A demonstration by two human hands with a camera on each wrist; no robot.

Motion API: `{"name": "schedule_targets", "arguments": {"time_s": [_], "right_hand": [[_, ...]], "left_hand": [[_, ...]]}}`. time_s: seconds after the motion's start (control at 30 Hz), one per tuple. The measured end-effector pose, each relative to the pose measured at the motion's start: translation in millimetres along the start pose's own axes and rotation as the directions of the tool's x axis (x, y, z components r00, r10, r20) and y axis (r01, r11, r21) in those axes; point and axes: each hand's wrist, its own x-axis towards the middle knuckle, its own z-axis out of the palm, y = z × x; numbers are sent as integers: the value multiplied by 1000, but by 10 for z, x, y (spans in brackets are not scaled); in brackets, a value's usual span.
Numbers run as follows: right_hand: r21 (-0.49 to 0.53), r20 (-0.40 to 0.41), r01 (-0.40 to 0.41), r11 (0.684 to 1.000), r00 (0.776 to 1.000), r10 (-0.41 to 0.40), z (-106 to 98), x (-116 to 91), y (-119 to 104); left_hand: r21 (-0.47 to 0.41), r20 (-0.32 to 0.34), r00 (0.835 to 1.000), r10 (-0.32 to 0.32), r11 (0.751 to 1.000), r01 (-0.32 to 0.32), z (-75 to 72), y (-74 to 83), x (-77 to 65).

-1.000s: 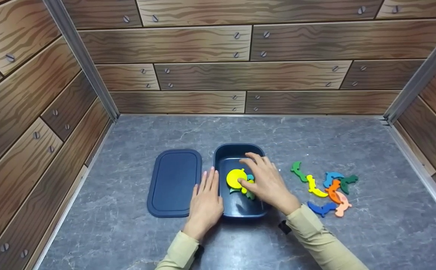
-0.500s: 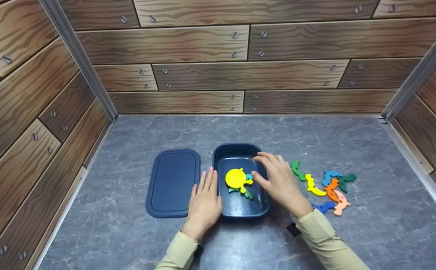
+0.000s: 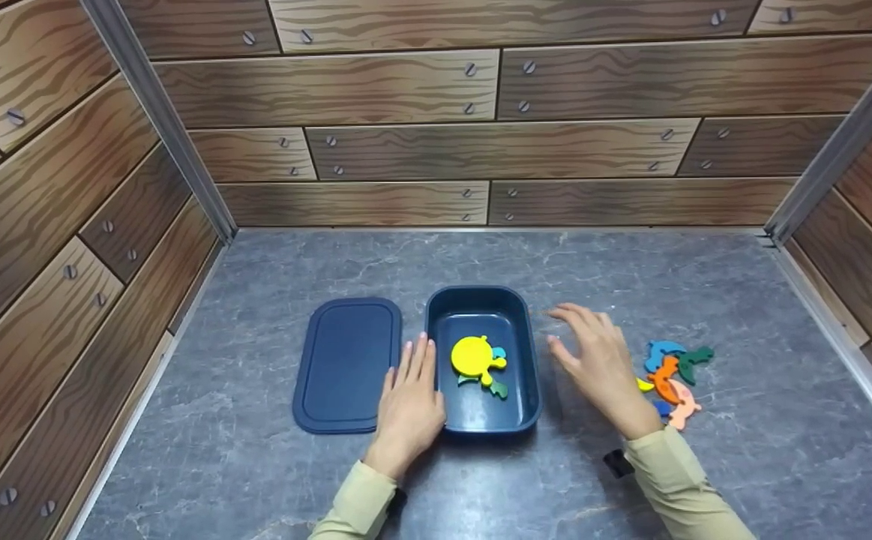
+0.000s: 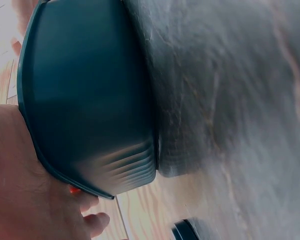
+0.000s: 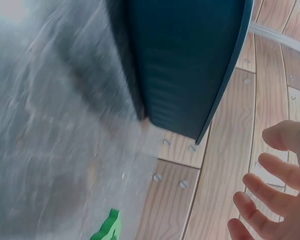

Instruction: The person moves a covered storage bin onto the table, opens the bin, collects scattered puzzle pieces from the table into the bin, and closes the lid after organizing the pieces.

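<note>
Resting left hand (image 3: 411,397) along the left rim of the navy food container (image 3: 473,415), fingers straight and close together, likely to stop any sliding. Holding right hand (image 3: 602,366) in the air just right of the container, fingers apart and slightly bent, pinching nothing.

Working within wood-print walls (image 3: 406,154), on a grey marbled bench (image 3: 256,480). Using the container upright with long sides running near to far, seemingly for easy reach from the right. Just to its left, seeing the matching lid (image 3: 349,367) flat on the bench, presumably out of the way of the loose pieces.

Inside the container, seeing a yellow turtle-shaped piece (image 3: 473,356) overlapping a turquoise piece (image 3: 498,352) and a green piece (image 3: 500,391), looking heaped rather than arranged. On the right, noting a cluster, probably kept within right-hand reach: orange piece (image 3: 663,379), peach piece (image 3: 683,409), sky-blue piece (image 3: 660,355), dark green piece (image 3: 696,361), plus royal-blue piece (image 3: 661,408) and yellow curved piece (image 3: 644,385), both partly hidden by the right arm.
</note>
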Motion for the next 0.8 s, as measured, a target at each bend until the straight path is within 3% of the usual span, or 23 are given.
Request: {"name": "schedule_targets", "arguments": {"time_s": [0.8], "right_hand": [[-69, 29, -85, 994, 996, 87, -52, -104, 422]], "left_hand": [[-3, 2, 1000, -3, 1000, 3, -6, 2, -7]]}}
